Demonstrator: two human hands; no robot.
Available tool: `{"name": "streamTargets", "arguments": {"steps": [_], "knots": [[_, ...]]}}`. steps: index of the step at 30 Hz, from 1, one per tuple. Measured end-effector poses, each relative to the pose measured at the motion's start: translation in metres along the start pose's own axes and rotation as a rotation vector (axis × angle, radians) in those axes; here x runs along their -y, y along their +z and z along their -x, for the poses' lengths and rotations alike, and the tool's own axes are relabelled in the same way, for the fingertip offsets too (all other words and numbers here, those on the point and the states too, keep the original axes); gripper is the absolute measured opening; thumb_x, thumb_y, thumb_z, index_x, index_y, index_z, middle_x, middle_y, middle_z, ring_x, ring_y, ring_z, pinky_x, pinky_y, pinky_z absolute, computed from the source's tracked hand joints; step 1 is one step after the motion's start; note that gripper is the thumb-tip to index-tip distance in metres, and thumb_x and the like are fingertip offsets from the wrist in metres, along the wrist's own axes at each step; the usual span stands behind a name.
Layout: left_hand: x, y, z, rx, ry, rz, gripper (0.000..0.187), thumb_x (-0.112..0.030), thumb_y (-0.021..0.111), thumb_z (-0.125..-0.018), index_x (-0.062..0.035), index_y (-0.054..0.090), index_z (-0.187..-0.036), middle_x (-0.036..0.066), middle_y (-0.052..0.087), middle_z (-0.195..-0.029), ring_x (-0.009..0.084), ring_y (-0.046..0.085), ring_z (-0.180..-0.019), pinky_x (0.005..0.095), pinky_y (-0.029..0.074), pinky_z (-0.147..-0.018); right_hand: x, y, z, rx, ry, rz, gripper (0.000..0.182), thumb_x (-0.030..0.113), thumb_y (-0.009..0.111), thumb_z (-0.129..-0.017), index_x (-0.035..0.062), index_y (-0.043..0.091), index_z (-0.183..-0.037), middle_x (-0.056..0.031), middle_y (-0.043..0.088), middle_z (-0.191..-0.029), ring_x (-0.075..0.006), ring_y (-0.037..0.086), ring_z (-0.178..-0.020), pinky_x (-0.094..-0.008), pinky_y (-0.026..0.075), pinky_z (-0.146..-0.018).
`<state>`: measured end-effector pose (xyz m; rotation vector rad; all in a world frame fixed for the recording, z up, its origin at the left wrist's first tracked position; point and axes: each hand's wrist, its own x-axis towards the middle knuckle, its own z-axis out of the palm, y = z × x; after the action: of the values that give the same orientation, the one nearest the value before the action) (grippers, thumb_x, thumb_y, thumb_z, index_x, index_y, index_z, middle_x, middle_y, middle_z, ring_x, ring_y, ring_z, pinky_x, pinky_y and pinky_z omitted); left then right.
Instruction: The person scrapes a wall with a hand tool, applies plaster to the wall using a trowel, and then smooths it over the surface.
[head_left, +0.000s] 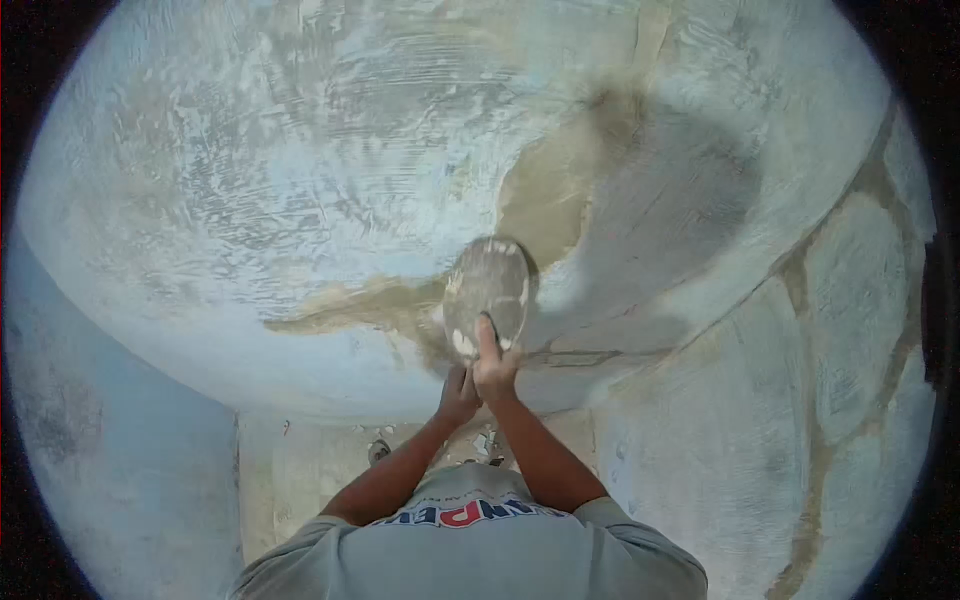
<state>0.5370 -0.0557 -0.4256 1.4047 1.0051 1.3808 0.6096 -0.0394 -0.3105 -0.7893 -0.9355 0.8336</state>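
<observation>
A flat oval tool (pixel 488 275), grey with white plaster-like smears along its rim, is held up against the patchy wall surface (pixel 330 180). My right hand (pixel 496 372) grips its lower end, the thumb lying up along its face. Just left and lower, my left hand (pixel 459 398) is closed near the same end. Its fingers are mostly hidden, so what it grips cannot be made out. Around the tool runs a brown filled patch (pixel 545 200), with a thinner brown streak (pixel 370 303) stretching to the left.
A large grey area (pixel 680 190) lies right of the tool. Brown seam lines (pixel 815 470) cross the right-hand wall. Blue-grey wall (pixel 120 420) stands at left. Pale scraps (pixel 484 442) lie on the floor near a shoe (pixel 378 451).
</observation>
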Motion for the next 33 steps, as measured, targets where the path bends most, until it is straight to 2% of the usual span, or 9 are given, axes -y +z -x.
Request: {"name": "streamTargets", "arguments": {"steps": [4, 5, 10, 13, 18, 21, 23, 27, 33], "knots": [[-0.011, -0.009, -0.024, 0.090, 0.262, -0.126, 0.032, -0.024, 0.045, -0.100, -0.0018, 0.055, -0.078, 0.003, 0.054, -0.062, 0.0127, 0.051, -0.051, 0.0307, 0.040, -0.046, 0.012, 0.012, -0.012, 0.008, 0.070, -0.124, 0.040, 0.020, 0.066, -0.093, -0.0080, 0.055, -0.120, -0.0124, 0.065, -0.111, -0.0209, 0.064, -0.096, -0.0328, 0.051, -0.082], [-0.014, -0.009, -0.035, 0.200, -0.055, 0.143, 0.028, -0.020, 0.048, -0.096, -0.0009, 0.056, -0.077, 0.005, 0.056, -0.059, 0.0135, 0.052, -0.053, 0.0318, 0.040, -0.047, 0.031, 0.018, -0.023, 0.051, 0.131, -0.125, 0.040, 0.021, 0.066, -0.094, -0.0085, 0.055, -0.119, -0.0127, 0.065, -0.110, -0.0209, 0.064, -0.096, -0.0331, 0.051, -0.082], [-0.059, -0.004, -0.039, 0.069, 0.277, -0.156, 0.031, -0.023, 0.048, -0.095, -0.0008, 0.057, -0.076, 0.008, 0.056, -0.058, 0.0140, 0.054, -0.055, 0.0330, 0.041, -0.048, 0.017, 0.008, -0.029, 0.065, 0.213, 0.024, 0.040, 0.025, 0.065, -0.094, -0.0092, 0.056, -0.114, -0.0127, 0.065, -0.108, -0.0194, 0.063, -0.094, -0.0347, 0.051, -0.080], [0.024, -0.005, 0.000, -0.092, -0.225, 0.072, 0.027, -0.023, 0.048, -0.094, 0.0001, 0.061, -0.093, 0.011, 0.060, -0.068, 0.0195, 0.057, -0.056, 0.0370, 0.044, -0.052, -0.030, -0.012, 0.002, 0.071, 0.120, 0.003, 0.038, 0.024, 0.065, -0.094, -0.0086, 0.059, -0.113, -0.0123, 0.066, -0.108, -0.0173, 0.063, -0.097, -0.0340, 0.050, -0.081], [-0.009, -0.008, -0.046, -0.031, 0.431, -0.215, 0.026, -0.022, 0.046, -0.098, -0.0030, 0.055, -0.084, 0.009, 0.056, -0.065, 0.0192, 0.054, -0.053, 0.0320, 0.040, -0.046, 0.027, 0.017, -0.033, 0.114, 0.036, 0.069, 0.041, 0.024, 0.066, -0.092, -0.0108, 0.060, -0.113, -0.0132, 0.066, -0.108, -0.0203, 0.063, -0.097, -0.0335, 0.049, -0.082], [-0.071, -0.006, -0.050, 0.082, -0.195, 0.206, 0.033, -0.022, 0.042, -0.100, -0.0049, 0.052, -0.074, 0.007, 0.055, -0.064, 0.0147, 0.051, -0.049, 0.0290, 0.037, -0.043, 0.044, 0.026, -0.042, 0.108, 0.251, -0.118, 0.047, 0.026, 0.067, -0.091, -0.0128, 0.057, -0.116, -0.0162, 0.064, -0.111, -0.0230, 0.062, -0.098, -0.0355, 0.048, -0.082], [-0.018, -0.013, -0.044, 0.090, 0.209, -0.097, 0.027, -0.019, 0.049, -0.097, -0.0035, 0.053, -0.075, 0.005, 0.054, -0.063, 0.0154, 0.051, -0.049, 0.0301, 0.038, -0.044, -0.002, 0.002, -0.034, 0.184, 0.188, 0.003, 0.048, 0.023, 0.065, -0.093, -0.0135, 0.052, -0.121, -0.0178, 0.060, -0.119, -0.0238, 0.060, -0.105, -0.0363, 0.047, -0.087], [0.032, -0.015, -0.011, -0.057, 0.403, -0.318, 0.010, -0.003, 0.064, -0.074, 0.0021, 0.056, -0.078, 0.009, 0.054, -0.063, 0.0238, 0.055, -0.052, 0.0356, 0.041, -0.046, -0.054, -0.015, 0.003, 0.065, 0.047, 0.010, 0.045, 0.016, 0.061, -0.095, -0.0130, 0.047, -0.127, -0.0178, 0.057, -0.126, -0.0237, 0.057, -0.114, -0.0361, 0.045, -0.097], [-0.092, -0.012, -0.046, 0.080, 0.158, -0.155, 0.034, -0.025, 0.047, -0.098, 0.0000, 0.057, -0.077, 0.008, 0.055, -0.059, 0.0143, 0.054, -0.051, 0.0342, 0.042, -0.048, 0.048, 0.028, -0.041, 0.099, 0.068, -0.009, 0.034, 0.016, 0.062, -0.095, -0.0136, 0.060, -0.111, -0.0153, 0.065, -0.112, -0.0197, 0.061, -0.104, -0.0318, 0.047, -0.089]]}}
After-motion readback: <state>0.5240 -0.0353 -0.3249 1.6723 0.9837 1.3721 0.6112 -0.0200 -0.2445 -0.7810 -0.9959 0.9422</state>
